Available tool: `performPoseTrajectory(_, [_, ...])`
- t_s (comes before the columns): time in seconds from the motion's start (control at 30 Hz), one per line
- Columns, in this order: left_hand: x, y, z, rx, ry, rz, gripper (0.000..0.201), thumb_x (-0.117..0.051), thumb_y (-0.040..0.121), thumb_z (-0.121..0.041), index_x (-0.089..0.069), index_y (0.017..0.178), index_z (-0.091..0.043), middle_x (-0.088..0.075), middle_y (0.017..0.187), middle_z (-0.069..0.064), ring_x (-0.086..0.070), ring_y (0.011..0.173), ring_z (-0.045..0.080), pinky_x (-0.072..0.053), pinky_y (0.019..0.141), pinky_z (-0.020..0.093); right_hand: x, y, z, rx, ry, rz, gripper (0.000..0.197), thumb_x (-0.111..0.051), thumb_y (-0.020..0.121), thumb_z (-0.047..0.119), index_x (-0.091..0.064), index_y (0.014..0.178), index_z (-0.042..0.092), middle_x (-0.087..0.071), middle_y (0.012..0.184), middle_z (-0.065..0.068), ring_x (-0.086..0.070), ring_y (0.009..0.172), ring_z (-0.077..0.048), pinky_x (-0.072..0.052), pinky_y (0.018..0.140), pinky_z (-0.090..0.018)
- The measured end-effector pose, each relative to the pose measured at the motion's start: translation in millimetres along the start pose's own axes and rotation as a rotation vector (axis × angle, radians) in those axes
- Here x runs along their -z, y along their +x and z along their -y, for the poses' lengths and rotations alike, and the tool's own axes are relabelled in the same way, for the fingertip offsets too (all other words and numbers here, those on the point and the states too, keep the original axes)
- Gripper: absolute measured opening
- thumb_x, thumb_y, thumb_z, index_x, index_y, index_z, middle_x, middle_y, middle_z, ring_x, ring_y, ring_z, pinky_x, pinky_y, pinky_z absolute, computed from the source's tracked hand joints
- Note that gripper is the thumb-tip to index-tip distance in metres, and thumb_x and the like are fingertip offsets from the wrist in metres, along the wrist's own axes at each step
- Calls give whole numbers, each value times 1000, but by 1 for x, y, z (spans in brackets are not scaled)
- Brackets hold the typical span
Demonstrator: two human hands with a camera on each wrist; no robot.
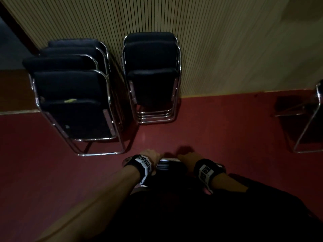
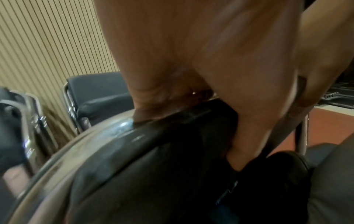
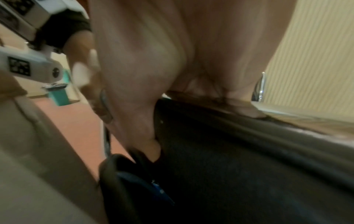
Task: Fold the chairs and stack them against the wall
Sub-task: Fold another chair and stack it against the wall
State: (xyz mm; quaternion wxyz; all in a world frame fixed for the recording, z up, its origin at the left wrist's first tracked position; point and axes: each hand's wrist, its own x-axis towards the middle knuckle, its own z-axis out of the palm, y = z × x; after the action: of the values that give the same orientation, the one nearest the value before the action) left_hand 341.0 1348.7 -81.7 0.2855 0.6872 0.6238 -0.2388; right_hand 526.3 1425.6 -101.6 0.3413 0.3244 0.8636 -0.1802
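I hold a black-padded chair (image 1: pixel 172 165) with a chrome frame by its top edge, close in front of my body. My left hand (image 1: pixel 151 155) grips the left part of the top rail (image 2: pixel 107 136), fingers curled over it, thumb on the dark backrest (image 2: pixel 172 166). My right hand (image 1: pixel 187 158) grips the same rail further right, fingers over the rail (image 3: pixel 258 89), thumb down the black pad (image 3: pixel 229 151). Two stacks of folded chairs lean on the slatted wall (image 1: pixel 209 41): a bigger left stack (image 1: pixel 73 95) and a smaller right stack (image 1: pixel 152 75).
The floor (image 1: pixel 218 123) is dark red, with open room between me and the stacks. Another chrome chair (image 1: pixel 311 119) stands at the right edge. A dark doorway or panel (image 1: pixel 10 41) lies at the far left. The room is dim.
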Motion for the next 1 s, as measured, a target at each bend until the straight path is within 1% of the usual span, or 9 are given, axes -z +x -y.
performPoseTrajectory(0.1, [32,38,45,-11,-5,-28,68,-85,65,-23,-55,127,-24,-67,118,8,-65,105,31,-54,86,37,45,48,-11,-36,67,-24,49,-68,90,27,-49,135,21,-59,130,-12,-60,117,-33,-47,98,-39])
performPoseTrajectory(0.2, [62,61,85,-2,0,-64,69,-83,66,-22,-55,129,-22,-66,117,9,-64,106,32,-49,82,34,88,90,-17,-48,77,-87,68,-76,82,24,-47,143,26,-55,135,-10,-58,119,-32,-49,98,-39])
performPoseTrajectory(0.27, [75,73,110,8,-12,-110,65,-82,66,-22,-56,125,-22,-67,114,8,-66,101,31,-50,78,33,109,119,-21,-4,43,-130,71,-80,75,31,-50,139,29,-60,130,-9,-62,115,-32,-51,97,-41])
performPoseTrajectory(0.37, [95,92,144,45,-36,-142,70,-79,67,-24,-51,130,-27,-68,110,8,-66,98,32,-49,74,33,146,150,-20,43,-9,-132,64,-79,73,36,-53,130,23,-65,122,-10,-65,108,-33,-53,93,-43])
performPoseTrajectory(0.43, [114,106,162,50,-45,-135,69,-78,68,-24,-51,132,-28,-68,111,8,-66,101,33,-51,78,34,167,170,-27,67,-18,-133,58,-78,73,38,-54,124,24,-67,117,-9,-66,104,-33,-54,90,-42])
performPoseTrajectory(0.5, [136,126,179,56,-48,-97,60,-78,69,-22,-57,125,-24,-69,113,7,-67,102,32,-53,81,34,192,193,-39,82,-35,-106,54,-77,72,39,-54,119,26,-68,113,-7,-66,102,-33,-54,88,-40])
performPoseTrajectory(0.63, [169,165,204,92,-105,-64,63,-81,68,-22,-55,125,-24,-67,117,5,-66,107,29,-53,86,34,243,231,-62,116,-101,-51,47,-75,76,35,-54,117,24,-67,115,-7,-65,104,-33,-50,87,-35])
performPoseTrajectory(0.77, [209,200,232,112,-163,-103,62,-82,67,-27,-57,123,-27,-68,116,4,-66,106,29,-54,87,34,292,274,-90,151,-134,-28,50,-75,78,36,-55,123,23,-67,121,-7,-65,109,-32,-49,90,-35])
performPoseTrajectory(1.0, [256,247,239,120,-227,-124,64,-80,71,-22,-56,130,-27,-66,120,7,-65,110,31,-50,88,31,335,300,-136,192,-94,45,57,-77,76,36,-54,126,20,-66,123,-7,-64,110,-30,-48,90,-33])
